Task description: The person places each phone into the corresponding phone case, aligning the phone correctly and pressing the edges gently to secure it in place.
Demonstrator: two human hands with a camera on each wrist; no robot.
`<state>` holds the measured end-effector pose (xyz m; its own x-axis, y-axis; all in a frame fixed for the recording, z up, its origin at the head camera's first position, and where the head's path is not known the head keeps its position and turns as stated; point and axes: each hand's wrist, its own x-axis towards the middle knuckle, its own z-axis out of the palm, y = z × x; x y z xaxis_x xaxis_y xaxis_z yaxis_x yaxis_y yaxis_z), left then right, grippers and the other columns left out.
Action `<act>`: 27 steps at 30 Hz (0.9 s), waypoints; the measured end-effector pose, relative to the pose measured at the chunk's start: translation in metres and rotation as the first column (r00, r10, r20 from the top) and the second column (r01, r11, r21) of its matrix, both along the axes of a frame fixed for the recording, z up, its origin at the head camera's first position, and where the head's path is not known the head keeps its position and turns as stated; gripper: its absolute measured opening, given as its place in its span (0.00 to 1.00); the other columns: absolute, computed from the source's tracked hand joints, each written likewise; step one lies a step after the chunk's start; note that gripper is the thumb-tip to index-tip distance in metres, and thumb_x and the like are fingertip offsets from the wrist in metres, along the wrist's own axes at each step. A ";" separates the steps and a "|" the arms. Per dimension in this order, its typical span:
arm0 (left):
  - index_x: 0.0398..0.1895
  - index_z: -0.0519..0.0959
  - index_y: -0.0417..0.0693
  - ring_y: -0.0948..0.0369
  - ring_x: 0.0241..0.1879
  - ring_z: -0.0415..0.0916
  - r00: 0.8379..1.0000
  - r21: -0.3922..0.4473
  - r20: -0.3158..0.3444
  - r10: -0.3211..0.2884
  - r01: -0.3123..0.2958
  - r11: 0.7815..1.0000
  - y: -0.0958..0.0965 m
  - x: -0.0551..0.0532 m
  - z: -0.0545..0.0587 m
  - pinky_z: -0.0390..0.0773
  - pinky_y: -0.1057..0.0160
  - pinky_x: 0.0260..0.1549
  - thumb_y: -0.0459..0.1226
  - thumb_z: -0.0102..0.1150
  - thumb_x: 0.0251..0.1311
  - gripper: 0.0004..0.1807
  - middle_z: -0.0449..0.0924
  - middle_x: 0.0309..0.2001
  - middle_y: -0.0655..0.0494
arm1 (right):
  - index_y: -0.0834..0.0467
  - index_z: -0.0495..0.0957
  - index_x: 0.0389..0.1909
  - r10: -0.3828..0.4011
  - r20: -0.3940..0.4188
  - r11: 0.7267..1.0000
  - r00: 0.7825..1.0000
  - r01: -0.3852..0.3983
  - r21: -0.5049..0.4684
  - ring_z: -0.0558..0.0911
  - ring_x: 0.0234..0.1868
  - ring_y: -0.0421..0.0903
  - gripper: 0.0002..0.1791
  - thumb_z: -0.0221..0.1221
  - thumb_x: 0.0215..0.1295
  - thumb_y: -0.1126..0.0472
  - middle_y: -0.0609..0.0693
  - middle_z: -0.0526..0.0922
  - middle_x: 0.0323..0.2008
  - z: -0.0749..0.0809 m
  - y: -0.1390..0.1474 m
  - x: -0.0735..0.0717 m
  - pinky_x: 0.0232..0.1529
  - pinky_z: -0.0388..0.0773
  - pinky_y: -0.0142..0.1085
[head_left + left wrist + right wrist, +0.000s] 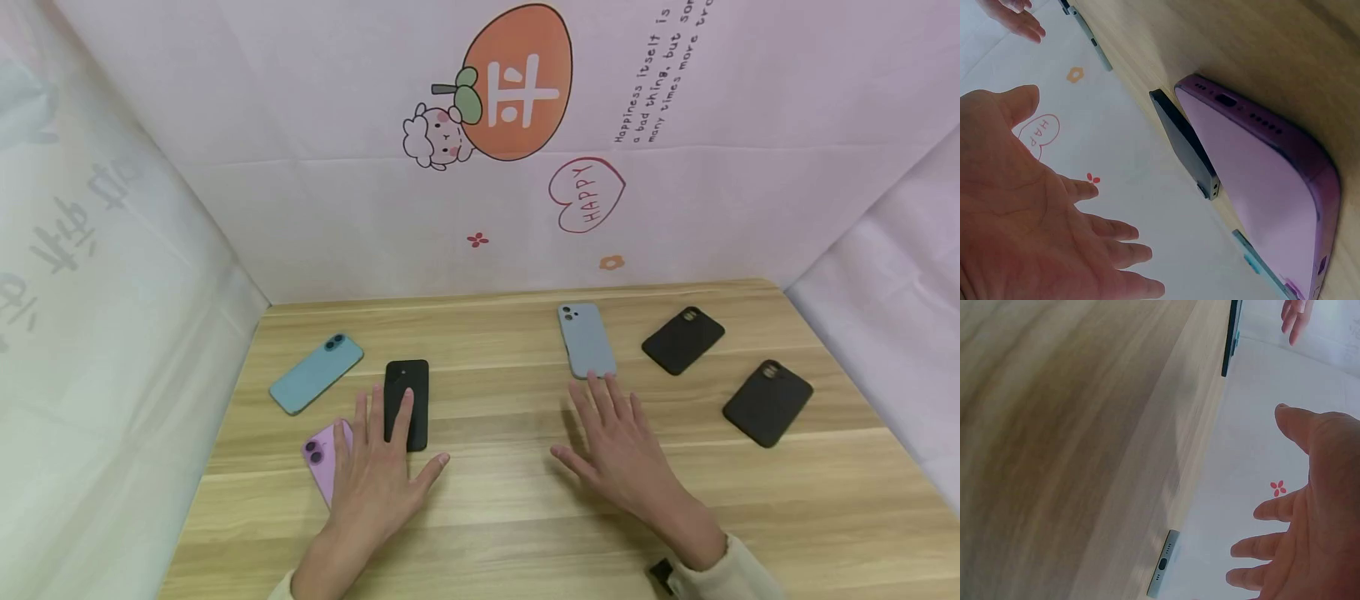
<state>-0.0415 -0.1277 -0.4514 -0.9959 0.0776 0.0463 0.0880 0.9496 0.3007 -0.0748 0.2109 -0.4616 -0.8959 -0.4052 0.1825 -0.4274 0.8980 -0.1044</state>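
My left hand hovers with spread fingers over the left part of the table, holding nothing. Below it lies a purple phone, partly hidden by the hand. A black phone lies beneath its fingertips; the left wrist view shows the palm apart from both. Farther left rests a light blue phone, camera side up. My right hand, fingers also extended, is raised above the wood and empty. Just beyond its fingertips is a pale grey-blue phone with its lenses facing up.
Two black phone cases with camera cut-outs lie at the right of the wooden table. A printed white cloth hangs along the back edge and both sides. A small black object sits by the right cuff.
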 end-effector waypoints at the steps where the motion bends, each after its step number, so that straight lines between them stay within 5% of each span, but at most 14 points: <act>1: 0.87 0.51 0.54 0.38 0.84 0.33 1.000 0.003 -0.002 0.001 -0.001 1.000 0.000 0.000 0.000 0.39 0.25 0.76 0.67 0.61 0.66 0.55 0.36 0.86 0.36 | 0.64 0.60 0.80 -0.001 -0.001 1.000 1.000 0.001 0.003 0.60 0.78 0.73 0.51 0.63 0.70 0.34 0.71 0.61 0.78 0.000 0.000 0.000 0.71 0.61 0.73; 11: 0.86 0.54 0.50 0.36 0.83 0.40 0.999 -0.024 -0.034 0.004 -0.005 1.000 -0.004 0.001 0.000 0.46 0.26 0.76 0.67 0.62 0.65 0.55 0.42 0.84 0.33 | 0.65 0.63 0.77 -0.037 -0.008 0.999 0.999 0.037 -0.018 0.65 0.75 0.74 0.48 0.65 0.70 0.37 0.72 0.65 0.75 0.000 0.012 -0.004 0.69 0.64 0.73; 17: 0.86 0.53 0.50 0.33 0.82 0.38 0.997 -0.059 0.043 0.063 -0.061 0.996 -0.014 0.003 0.000 0.46 0.20 0.72 0.68 0.60 0.66 0.54 0.39 0.84 0.32 | 0.66 0.60 0.79 -0.103 0.054 0.994 0.993 0.104 -0.019 0.62 0.75 0.76 0.48 0.61 0.73 0.36 0.75 0.63 0.75 -0.002 0.034 -0.011 0.69 0.62 0.75; 22: 0.85 0.56 0.47 0.28 0.81 0.39 0.989 -0.088 0.076 0.125 -0.118 0.989 -0.027 0.005 -0.002 0.44 0.15 0.68 0.66 0.60 0.67 0.53 0.40 0.83 0.28 | 0.71 0.62 0.76 -0.157 0.022 0.985 0.987 0.158 -0.072 0.64 0.72 0.79 0.47 0.63 0.74 0.39 0.79 0.65 0.72 -0.003 0.062 -0.017 0.67 0.62 0.76; 27: 0.85 0.53 0.43 0.25 0.80 0.38 0.976 -0.078 0.126 0.176 -0.167 0.983 -0.037 0.006 -0.004 0.45 0.15 0.67 0.66 0.59 0.68 0.55 0.39 0.82 0.25 | 0.74 0.62 0.74 -0.272 0.037 0.958 0.961 0.275 -0.083 0.67 0.65 0.83 0.47 0.61 0.75 0.39 0.83 0.65 0.69 -0.003 0.094 -0.023 0.58 0.67 0.79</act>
<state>-0.0351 -0.1648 -0.4552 -0.9916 -0.0968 -0.0858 -0.1145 0.9654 0.2342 -0.0973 0.3044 -0.4642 -0.9749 -0.1277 0.1823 -0.1631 0.9672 -0.1947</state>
